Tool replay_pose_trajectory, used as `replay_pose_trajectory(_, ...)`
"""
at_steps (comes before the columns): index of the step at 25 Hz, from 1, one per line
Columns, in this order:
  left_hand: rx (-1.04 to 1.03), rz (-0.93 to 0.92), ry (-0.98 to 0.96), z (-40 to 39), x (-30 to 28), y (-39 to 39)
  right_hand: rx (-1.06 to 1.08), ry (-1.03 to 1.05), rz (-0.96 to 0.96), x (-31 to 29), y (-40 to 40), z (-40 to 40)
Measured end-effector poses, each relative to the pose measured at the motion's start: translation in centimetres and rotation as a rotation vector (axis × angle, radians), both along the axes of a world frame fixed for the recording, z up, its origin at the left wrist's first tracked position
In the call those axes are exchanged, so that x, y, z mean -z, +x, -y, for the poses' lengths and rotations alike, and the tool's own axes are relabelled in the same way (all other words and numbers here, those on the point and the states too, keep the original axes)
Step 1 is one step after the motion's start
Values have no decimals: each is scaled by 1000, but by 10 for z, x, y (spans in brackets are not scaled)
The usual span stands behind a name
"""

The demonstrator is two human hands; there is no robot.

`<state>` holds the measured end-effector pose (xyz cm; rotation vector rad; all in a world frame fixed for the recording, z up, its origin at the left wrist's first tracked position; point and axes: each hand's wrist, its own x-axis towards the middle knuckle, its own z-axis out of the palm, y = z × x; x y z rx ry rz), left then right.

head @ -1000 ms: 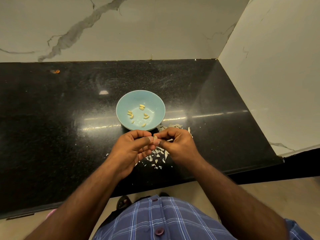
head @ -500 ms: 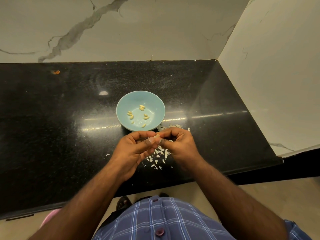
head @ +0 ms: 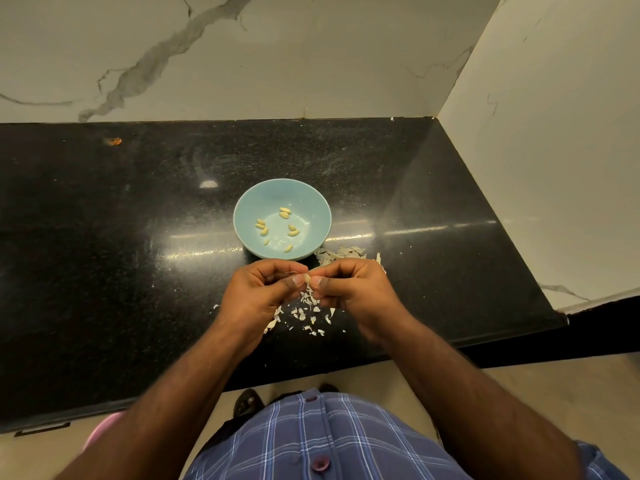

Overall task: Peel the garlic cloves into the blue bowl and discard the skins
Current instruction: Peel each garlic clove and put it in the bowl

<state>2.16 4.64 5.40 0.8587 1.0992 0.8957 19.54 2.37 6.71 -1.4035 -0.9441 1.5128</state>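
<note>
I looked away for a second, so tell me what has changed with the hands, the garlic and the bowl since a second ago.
Very little. Both hands kept working the same garlic clove, pinched between the left hand and the right hand just in front of the blue bowl; nothing was let go. The peeled cloves in the bowl and the skins on the black counter lie as before.

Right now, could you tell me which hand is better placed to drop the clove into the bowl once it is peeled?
Probably the left hand: it sits almost straight below the bowl, while the right hand is off to the side, above the skins. Both pinch the clove.
</note>
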Motion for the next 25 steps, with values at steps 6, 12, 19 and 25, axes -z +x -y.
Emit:
replay_pose_trajectory(6,47,-47,67,1,3,-2,75,-222,-205,-2,-1,0)
replay_pose_trajectory(12,44,-34,23,1,2,-2,-9,135,112,1,6,4)
replay_pose_trajectory(19,76,-29,-8,0,2,-4,-110,285,317,-3,4,5)
replay_pose_trajectory(25,104,22,-85,2,0,-5,-165,344,511,2,1,6)
